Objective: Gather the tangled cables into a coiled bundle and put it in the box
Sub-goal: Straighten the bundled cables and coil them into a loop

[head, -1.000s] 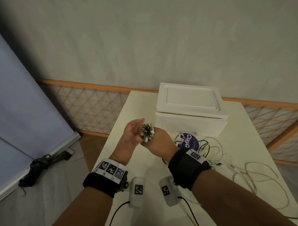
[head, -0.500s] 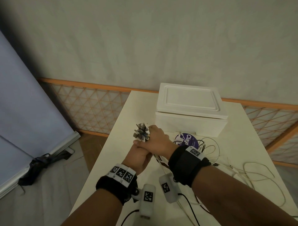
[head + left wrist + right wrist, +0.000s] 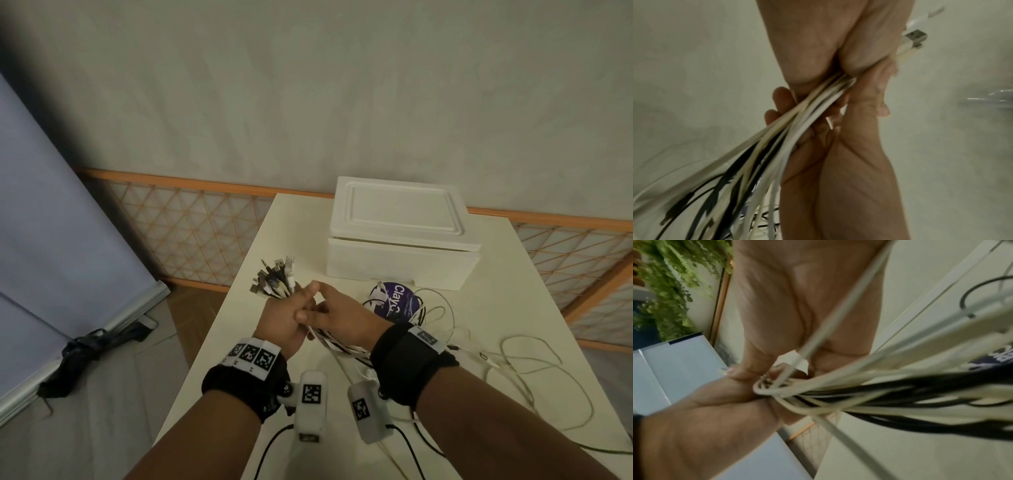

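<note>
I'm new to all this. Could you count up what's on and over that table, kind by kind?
White foam box: 1
Purple round disc: 1
Hands: 2, the left hand and right hand, both gripping the cable bundle
Cable bundle: 1; its strands, and the loose ones on the table, are too tangled to count
Wrist cameras: 2
Total: 7

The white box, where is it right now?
In the head view the white box, lid on, sits at the far end of the table, right of centre, just beyond the purple disc and the cables.
</note>
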A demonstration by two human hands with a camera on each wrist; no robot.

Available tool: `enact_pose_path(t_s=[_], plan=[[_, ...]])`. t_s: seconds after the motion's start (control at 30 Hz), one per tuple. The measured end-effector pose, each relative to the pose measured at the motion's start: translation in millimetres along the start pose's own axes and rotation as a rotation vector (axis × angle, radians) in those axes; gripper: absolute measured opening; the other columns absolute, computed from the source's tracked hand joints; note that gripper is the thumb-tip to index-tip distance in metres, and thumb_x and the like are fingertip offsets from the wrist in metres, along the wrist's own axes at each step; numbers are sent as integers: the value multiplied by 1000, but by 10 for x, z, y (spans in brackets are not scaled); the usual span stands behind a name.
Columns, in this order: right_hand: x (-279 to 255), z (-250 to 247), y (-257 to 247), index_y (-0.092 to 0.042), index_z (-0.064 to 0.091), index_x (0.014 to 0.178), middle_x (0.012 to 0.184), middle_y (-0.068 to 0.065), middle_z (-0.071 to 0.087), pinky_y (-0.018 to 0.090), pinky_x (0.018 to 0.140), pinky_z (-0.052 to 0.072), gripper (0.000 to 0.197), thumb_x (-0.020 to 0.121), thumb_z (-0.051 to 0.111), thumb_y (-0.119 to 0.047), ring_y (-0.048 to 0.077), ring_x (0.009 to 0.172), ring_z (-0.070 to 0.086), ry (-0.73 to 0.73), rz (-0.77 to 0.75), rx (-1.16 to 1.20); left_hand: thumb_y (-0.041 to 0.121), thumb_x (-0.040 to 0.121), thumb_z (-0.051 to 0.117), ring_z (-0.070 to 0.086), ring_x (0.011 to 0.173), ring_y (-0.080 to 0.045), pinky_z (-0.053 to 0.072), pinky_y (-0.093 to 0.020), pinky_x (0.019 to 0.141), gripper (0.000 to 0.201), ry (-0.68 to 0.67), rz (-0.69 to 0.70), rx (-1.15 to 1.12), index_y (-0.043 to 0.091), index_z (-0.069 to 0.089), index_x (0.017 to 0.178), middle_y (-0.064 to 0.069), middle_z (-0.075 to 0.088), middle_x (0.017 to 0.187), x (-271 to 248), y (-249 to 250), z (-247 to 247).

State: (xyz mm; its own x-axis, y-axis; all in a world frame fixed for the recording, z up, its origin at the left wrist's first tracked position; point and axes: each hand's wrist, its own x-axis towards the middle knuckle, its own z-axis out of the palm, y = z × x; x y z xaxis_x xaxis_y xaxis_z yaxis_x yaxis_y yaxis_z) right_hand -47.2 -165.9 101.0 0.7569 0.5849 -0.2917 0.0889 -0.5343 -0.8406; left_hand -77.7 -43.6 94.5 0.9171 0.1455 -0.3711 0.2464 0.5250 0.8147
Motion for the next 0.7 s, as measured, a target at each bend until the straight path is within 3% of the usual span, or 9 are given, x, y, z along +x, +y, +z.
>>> enact_pose_path(t_s=[0.1,0.2,0.3,0.4,0.47,0.53,0.63,0.67,0.7], plan=[[-32,40,47,-11,49,120,94,5,71,31,80,51,40,91,59,-37,13,78,66,-5,-33,4,46,86,58,44,45,-15,29,-25,47,45,51,-56,-2,15,48,56,0,48,54,90,-44,-37],[-75,103,123,-13,50,111,77,1,68,30,68,52,30,92,57,-35,11,62,61,31,-70,-20,44,93,53,45,48,-14,39,-27,50,43,90,-78,-198,16,46,62,0,48,55,110,-56,20],[-174,117,222,-17,49,110,76,-2,64,22,60,47,30,91,57,-38,9,60,57,47,-28,-114,39,95,53,38,45,-12,39,-28,58,44,95,-77,-332,17,40,59,2,39,50,87,-81,60],[-311,7,559,-18,50,97,90,3,62,30,67,46,19,82,58,-27,22,83,61,64,10,-581,37,93,56,28,36,-11,36,-28,55,46,148,-24,-354,19,37,56,4,28,41,132,62,-30],[-479,-214,897,-22,53,95,95,2,63,33,74,50,18,78,54,-24,24,92,62,127,179,-712,39,92,58,26,35,-11,37,-27,51,47,208,40,-377,20,37,55,5,26,41,216,272,-158],[-689,-494,1184,-26,54,99,95,-1,65,33,76,50,22,77,54,-28,24,94,63,237,325,-728,41,92,57,27,34,-11,36,-26,51,49,283,93,-410,20,35,55,5,27,41,276,427,-291],[-873,-817,1377,-23,56,88,77,2,68,32,74,46,12,78,59,-27,28,77,66,500,320,-912,43,93,55,30,37,-11,38,-26,56,48,275,77,-427,19,35,57,5,28,42,351,306,-375],[-893,-901,1385,-23,56,86,74,1,67,36,79,46,12,76,60,-29,27,75,67,554,324,-974,43,93,55,32,39,-11,39,-27,59,45,241,70,-428,20,37,59,5,30,44,358,209,-352],[-908,-956,1365,-24,56,95,85,0,68,43,92,42,22,76,60,-35,24,86,67,503,372,-999,43,92,54,34,43,-11,40,-27,62,40,208,65,-417,21,40,63,5,33,46,368,100,-321]])
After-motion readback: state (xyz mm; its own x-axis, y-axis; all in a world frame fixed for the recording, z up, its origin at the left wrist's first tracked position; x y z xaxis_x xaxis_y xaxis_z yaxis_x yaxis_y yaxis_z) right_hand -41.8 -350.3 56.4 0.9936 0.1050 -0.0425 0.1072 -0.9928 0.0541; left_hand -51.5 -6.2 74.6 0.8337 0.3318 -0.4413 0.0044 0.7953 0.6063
